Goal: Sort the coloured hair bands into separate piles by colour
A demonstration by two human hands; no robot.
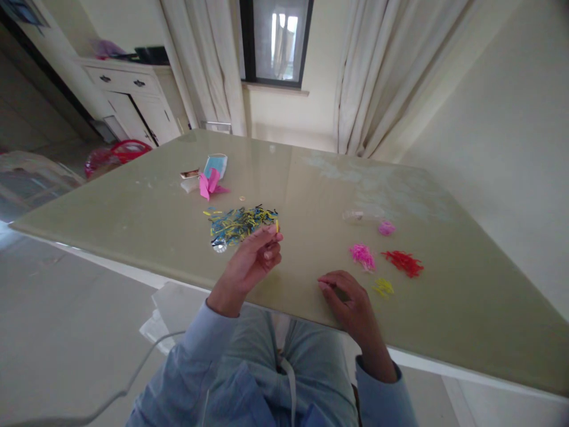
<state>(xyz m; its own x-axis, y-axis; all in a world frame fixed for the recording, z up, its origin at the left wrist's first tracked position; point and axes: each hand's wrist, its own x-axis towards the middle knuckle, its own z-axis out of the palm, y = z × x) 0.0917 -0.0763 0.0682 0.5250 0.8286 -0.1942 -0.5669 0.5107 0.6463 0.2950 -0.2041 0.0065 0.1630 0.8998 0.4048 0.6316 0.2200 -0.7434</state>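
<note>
Pinched between the thumb and fingers of my left hand is a small yellow rubber band, held upright. Just behind that hand lies a mixed pile of blue, yellow and black bands, partly hidden by my fingers. My right hand rests low over the table near its front edge, thumb and index finger drawn together; whether anything small is between them I cannot make out. Beside it lie a small group of yellow bands, a pink pile and a red pile.
A clear plastic container lies near another pink cluster. A round clear lid-like piece touches the mixed pile. Farther back on the table are a pink folded paper and a blue face mask.
</note>
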